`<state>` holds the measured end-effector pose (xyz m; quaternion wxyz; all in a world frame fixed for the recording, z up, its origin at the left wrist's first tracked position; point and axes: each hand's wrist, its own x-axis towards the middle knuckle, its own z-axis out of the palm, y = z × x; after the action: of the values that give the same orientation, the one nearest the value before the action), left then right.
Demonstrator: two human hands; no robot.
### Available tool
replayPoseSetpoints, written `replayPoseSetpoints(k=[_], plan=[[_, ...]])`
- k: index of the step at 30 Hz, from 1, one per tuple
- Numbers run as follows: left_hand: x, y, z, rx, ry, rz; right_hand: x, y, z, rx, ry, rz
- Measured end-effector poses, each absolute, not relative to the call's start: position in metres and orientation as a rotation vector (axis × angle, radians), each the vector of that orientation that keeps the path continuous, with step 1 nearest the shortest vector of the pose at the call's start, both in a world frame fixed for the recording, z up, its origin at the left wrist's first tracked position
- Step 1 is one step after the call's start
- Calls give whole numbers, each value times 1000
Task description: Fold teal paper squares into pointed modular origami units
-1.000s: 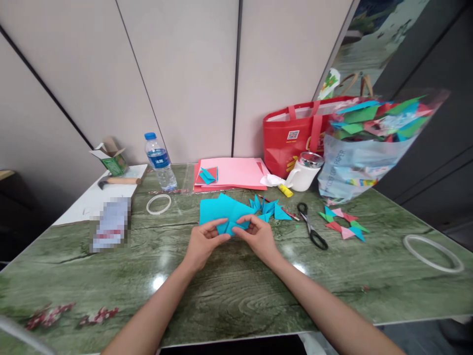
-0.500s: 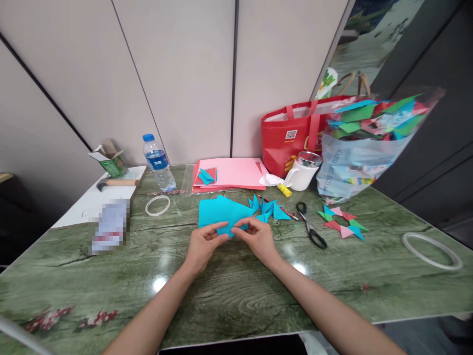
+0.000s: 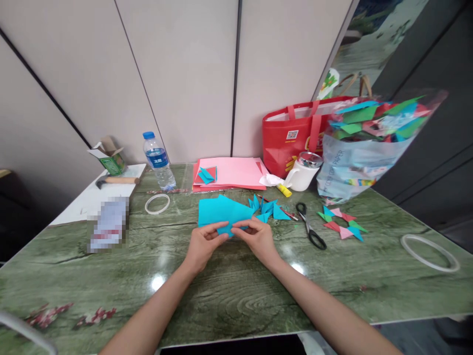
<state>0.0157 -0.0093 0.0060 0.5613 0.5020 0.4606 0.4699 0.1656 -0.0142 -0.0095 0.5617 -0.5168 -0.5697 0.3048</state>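
My left hand [image 3: 204,242] and my right hand [image 3: 257,236] meet near the middle of the table, each closed in a pinch. Between their fingertips is a small blue piece of paper [image 3: 226,230], partly covered by the fingers. Directly behind it lie blue paper sheets [image 3: 212,209] of the same colour, so its outline is hard to make out. Several folded blue paper pieces [image 3: 269,209] lie just beyond my right hand. A pencil [image 3: 291,215] shows partly under them.
To the right are black scissors [image 3: 311,226], a ring of coloured folded paper [image 3: 343,223] and a white hoop [image 3: 429,253]. Pink paper [image 3: 232,170], a white mug [image 3: 303,172], a red bag [image 3: 283,143] and a water bottle [image 3: 158,165] stand behind. A hammer [image 3: 118,181] lies left.
The hands hold nearly the same pose on the blue paper; my right fingers have shifted very slightly. The view has moved a little.
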Motion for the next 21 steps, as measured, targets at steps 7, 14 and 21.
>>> replayPoseSetpoints(k=[7,14,21], plan=[[18,-11,5,1110,1064,1105,163,-15,-10,-1204,-1310,709],[19,-11,0,1141,1060,1107,163,-14,-12,-1205,-1287,684],[19,-11,-1,1139,1074,1108,162,-14,-13,-1188,-1283,687]])
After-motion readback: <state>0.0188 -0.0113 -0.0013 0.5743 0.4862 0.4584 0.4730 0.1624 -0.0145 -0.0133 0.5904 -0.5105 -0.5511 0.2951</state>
